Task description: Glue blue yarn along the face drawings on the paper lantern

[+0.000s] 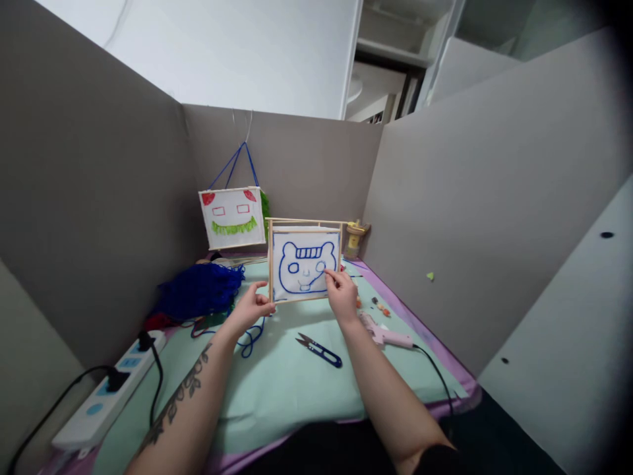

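Observation:
A wooden-stick frame (271,264) stands upright in front of me, stretched with white cloth (287,290). On the cloth is a bear face outlined in blue yarn (281,274), with striped hair; the right eye and mouth show fainter lines. My left hand (252,307) grips the frame's lower left corner between thumb and fingers. At the right eye, my right hand (342,290) is closed in a pinch on a thin blue strand of yarn (316,277) that slants across the cheek. Blue-handled thread snips (320,350) lie below the frame, blades apart.
A pink glue gun (388,336) with a black cord lies at right. A blue yarn pile (198,290) and a white power strip (111,389) are at left. A finished face hanging (232,218) hangs on the grey partition (316,158). Pale green paper (277,389) covers the table.

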`<state>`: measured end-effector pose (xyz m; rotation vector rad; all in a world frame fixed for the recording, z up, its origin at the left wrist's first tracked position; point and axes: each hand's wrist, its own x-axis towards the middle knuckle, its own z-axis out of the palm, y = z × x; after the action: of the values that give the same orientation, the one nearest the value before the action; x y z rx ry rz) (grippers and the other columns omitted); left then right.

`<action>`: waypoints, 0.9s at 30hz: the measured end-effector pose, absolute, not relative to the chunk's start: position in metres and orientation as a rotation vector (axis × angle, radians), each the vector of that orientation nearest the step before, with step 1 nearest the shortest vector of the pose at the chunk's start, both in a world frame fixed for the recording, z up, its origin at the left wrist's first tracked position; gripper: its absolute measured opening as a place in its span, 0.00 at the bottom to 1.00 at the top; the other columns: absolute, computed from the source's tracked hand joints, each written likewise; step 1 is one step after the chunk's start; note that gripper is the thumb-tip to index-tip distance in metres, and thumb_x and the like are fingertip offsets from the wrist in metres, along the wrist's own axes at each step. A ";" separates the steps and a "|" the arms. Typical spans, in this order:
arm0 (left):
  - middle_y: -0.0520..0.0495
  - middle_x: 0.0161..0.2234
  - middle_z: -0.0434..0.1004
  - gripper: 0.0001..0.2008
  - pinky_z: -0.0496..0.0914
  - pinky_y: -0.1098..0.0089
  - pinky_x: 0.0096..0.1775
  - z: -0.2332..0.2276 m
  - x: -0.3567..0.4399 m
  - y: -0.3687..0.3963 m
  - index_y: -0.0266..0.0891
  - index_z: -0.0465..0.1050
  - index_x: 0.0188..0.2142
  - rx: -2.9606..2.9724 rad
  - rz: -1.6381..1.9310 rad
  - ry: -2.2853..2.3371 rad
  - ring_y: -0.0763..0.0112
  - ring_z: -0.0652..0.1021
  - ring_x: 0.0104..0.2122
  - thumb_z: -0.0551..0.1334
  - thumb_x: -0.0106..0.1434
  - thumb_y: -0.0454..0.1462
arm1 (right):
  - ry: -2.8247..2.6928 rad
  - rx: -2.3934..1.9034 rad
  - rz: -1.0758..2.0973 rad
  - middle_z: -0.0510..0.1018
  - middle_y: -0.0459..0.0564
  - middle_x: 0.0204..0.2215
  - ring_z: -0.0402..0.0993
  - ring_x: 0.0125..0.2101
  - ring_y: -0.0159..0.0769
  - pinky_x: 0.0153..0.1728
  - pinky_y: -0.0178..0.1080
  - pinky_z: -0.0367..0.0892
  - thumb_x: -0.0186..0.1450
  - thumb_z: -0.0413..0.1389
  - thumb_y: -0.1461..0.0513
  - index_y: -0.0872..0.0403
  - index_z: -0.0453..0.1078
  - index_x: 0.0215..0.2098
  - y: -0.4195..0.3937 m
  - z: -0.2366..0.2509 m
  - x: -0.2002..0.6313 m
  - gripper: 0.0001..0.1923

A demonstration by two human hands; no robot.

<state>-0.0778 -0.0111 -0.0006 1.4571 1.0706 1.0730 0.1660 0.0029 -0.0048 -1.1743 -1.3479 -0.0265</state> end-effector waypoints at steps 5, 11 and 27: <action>0.58 0.21 0.68 0.37 0.70 0.69 0.31 -0.002 -0.078 -0.010 0.35 0.53 0.54 1.458 1.088 1.065 0.69 0.76 0.26 0.68 0.47 0.37 | -1.295 -1.142 0.006 0.74 0.49 0.28 0.68 0.28 0.33 0.33 0.36 0.65 0.62 0.51 0.58 0.54 0.77 0.38 0.002 -0.005 0.168 0.14; 0.58 0.21 0.68 0.36 0.70 0.70 0.31 -0.003 -0.079 -0.010 0.35 0.52 0.54 1.473 1.075 1.066 0.69 0.76 0.26 0.67 0.48 0.36 | -1.325 -1.157 -0.030 0.73 0.48 0.27 0.68 0.28 0.32 0.32 0.35 0.64 0.62 0.50 0.58 0.53 0.77 0.38 0.003 -0.005 0.170 0.14; 0.59 0.20 0.67 0.37 0.70 0.69 0.31 -0.002 -0.078 -0.010 0.35 0.52 0.54 1.459 1.068 1.060 0.70 0.76 0.26 0.68 0.47 0.38 | -1.483 -1.272 -0.077 0.77 0.50 0.33 0.70 0.37 0.37 0.40 0.38 0.65 0.62 0.51 0.61 0.50 0.77 0.38 -0.001 -0.010 0.162 0.13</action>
<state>-0.0778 -0.0101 -0.0017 1.4592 1.0597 1.0683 0.1624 -0.0013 -0.0097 -1.2722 -1.4832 -0.0770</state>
